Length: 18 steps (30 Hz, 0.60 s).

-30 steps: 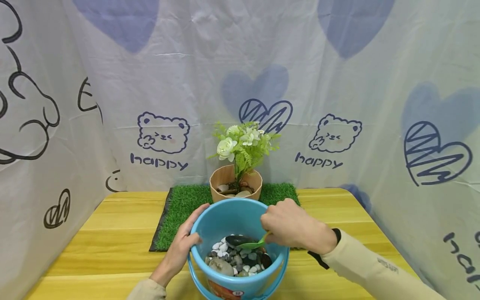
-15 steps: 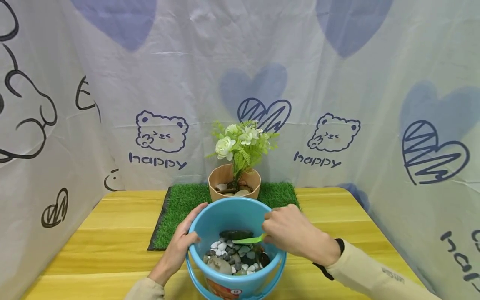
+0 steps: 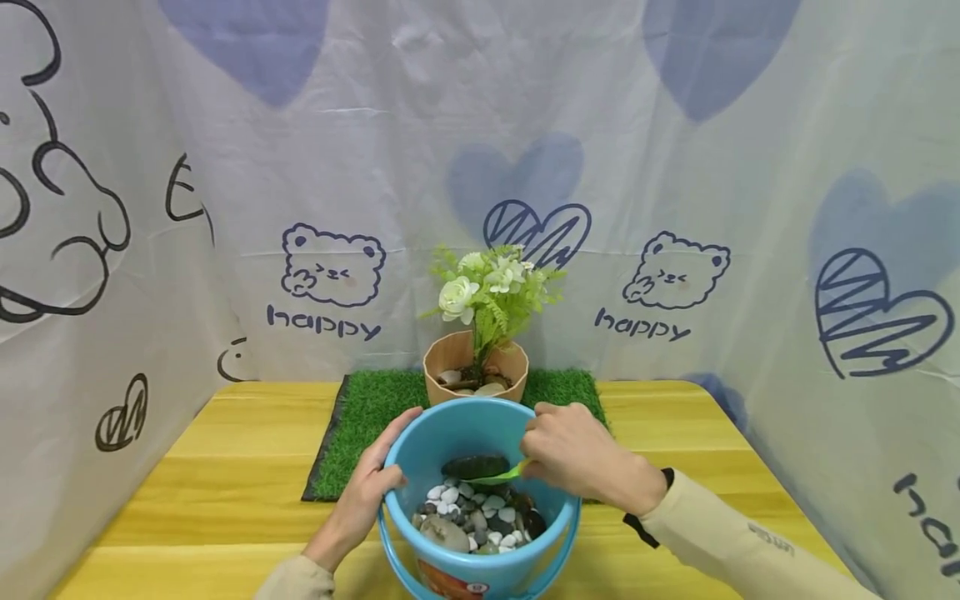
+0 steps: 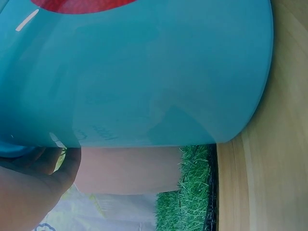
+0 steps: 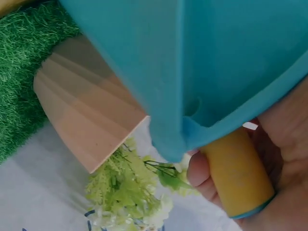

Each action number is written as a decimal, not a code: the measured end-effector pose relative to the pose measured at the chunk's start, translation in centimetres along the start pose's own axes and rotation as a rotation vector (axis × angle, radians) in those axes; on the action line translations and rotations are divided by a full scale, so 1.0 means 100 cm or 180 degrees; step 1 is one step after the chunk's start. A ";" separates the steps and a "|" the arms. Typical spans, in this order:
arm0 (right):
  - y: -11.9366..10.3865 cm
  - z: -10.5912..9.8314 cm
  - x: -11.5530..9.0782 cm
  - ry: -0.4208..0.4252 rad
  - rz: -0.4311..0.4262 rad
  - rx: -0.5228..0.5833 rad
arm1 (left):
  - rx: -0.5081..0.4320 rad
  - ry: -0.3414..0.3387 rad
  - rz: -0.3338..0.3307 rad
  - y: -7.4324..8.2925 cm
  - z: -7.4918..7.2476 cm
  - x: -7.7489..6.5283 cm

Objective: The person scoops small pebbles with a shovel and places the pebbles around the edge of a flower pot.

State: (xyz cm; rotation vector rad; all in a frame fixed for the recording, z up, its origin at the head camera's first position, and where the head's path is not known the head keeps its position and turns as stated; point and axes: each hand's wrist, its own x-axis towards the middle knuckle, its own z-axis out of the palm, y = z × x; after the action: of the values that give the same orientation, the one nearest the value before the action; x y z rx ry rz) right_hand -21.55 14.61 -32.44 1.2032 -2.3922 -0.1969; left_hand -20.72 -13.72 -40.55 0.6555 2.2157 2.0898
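A light blue bucket [image 3: 438,437] stands at the table's front, holding white and grey pebbles [image 3: 448,495], a large tan stone [image 3: 444,533] and a long dark stone [image 3: 474,467] by its back wall. My left hand [image 3: 367,483] grips the bucket's left rim, thumb over the inside. In my right hand [image 3: 573,446], above the right rim, is a toy shovel whose thin green blade [image 3: 491,480] points left, just in front of the dark stone. Its yellow handle [image 5: 238,175] sits within my curled fingers in the right wrist view. The knuckles hide the handle in the head view.
Behind the bucket, a tan flowerpot [image 3: 442,358] with white flowers [image 3: 459,298] and stones stands on a green turf mat [image 3: 360,425]. The wooden table [image 3: 195,475] extends to both sides. Printed cloth [image 3: 420,167] hangs around it.
The shovel blade has lifted slightly off the pebbles and turned nearly edge-on. The dark stone has shifted toward the bucket's back wall. My left hand keeps its hold on the rim.
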 end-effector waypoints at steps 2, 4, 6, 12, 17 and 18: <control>0.003 0.002 0.001 -0.0009 -0.0064 0.0038 | 0.0010 0.0002 -0.0005 0.001 0.000 0.001; 0.007 0.004 0.002 -0.0057 -0.0153 0.0065 | 0.0010 0.0014 -0.0017 0.001 0.001 0.001; 0.011 0.005 0.004 -0.0120 -0.0226 0.0098 | -0.0001 0.0027 -0.0027 0.001 0.001 0.000; 0.017 0.008 0.006 -0.0177 -0.0374 0.0160 | -0.0002 0.0043 -0.0047 0.000 0.002 -0.001; 0.017 0.006 0.006 0.0011 -0.0524 0.0023 | 0.0016 0.0046 0.0010 0.000 0.001 0.001; 0.017 0.006 0.006 0.0074 -0.0563 0.0000 | 0.0022 0.0052 0.0011 0.000 0.001 0.001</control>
State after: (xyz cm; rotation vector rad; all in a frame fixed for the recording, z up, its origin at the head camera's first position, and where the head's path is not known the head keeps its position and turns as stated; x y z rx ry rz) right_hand -23.39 15.17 -32.25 1.4098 -2.2660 -0.2369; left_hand -20.75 -13.58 -40.54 0.6457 2.2328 2.0977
